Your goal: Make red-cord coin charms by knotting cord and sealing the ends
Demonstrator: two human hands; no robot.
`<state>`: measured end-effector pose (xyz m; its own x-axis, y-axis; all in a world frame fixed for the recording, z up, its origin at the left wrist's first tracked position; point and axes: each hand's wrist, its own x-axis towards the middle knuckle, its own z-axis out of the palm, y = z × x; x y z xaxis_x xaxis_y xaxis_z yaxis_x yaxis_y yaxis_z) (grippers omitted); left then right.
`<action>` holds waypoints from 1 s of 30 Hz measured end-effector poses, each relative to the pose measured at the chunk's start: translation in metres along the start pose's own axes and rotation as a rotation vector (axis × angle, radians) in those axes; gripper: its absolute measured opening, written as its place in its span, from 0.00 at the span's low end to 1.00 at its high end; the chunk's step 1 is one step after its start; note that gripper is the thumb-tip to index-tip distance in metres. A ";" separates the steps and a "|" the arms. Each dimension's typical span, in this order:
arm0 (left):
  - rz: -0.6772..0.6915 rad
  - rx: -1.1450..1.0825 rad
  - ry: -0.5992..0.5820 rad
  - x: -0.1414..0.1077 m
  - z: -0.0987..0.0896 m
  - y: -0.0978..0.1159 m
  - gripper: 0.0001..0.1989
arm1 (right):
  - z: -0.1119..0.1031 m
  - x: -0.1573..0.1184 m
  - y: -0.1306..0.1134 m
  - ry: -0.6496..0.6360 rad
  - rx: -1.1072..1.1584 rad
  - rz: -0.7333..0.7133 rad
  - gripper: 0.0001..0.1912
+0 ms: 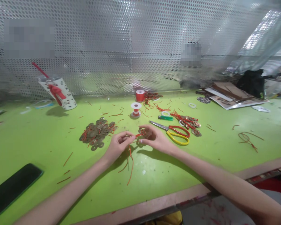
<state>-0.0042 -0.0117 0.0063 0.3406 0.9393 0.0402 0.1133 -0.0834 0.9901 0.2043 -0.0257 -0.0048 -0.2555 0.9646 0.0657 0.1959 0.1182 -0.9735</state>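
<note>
Near the middle of the green table, my left hand (120,144) pinches a red cord (131,156) between thumb and fingers, and its loose ends hang toward the front edge. Just to the right, my right hand (155,139) curls around a small bunch of coins (144,133) strung on the red cord, thumb and fingers closed about it. The two hands are close together. A pile of round coins (96,132) with bits of red cord lies left of my left hand. Scissors (178,133) with red and yellow handles lie right of my right hand.
Two spools, one full of red cord (140,96) and one nearly used up (136,110), stand behind the hands. A green lighter (165,118) and more strung coins (189,122) lie right. A tumbler (59,92) leans at left; a phone (14,190) lies front left.
</note>
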 end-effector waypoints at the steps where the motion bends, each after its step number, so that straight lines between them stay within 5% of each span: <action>1: 0.001 0.004 -0.005 0.000 0.000 0.000 0.14 | 0.000 0.000 0.000 0.013 -0.015 -0.008 0.28; 26: 0.021 0.032 -0.015 0.000 -0.001 0.000 0.14 | 0.001 0.002 0.004 0.099 -0.103 -0.039 0.20; 30: 0.015 0.024 -0.026 -0.001 -0.001 0.004 0.13 | 0.001 0.002 0.007 0.060 -0.095 -0.067 0.26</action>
<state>-0.0049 -0.0127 0.0098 0.3667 0.9289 0.0510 0.1304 -0.1056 0.9858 0.2040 -0.0232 -0.0112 -0.2149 0.9657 0.1459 0.2701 0.2024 -0.9413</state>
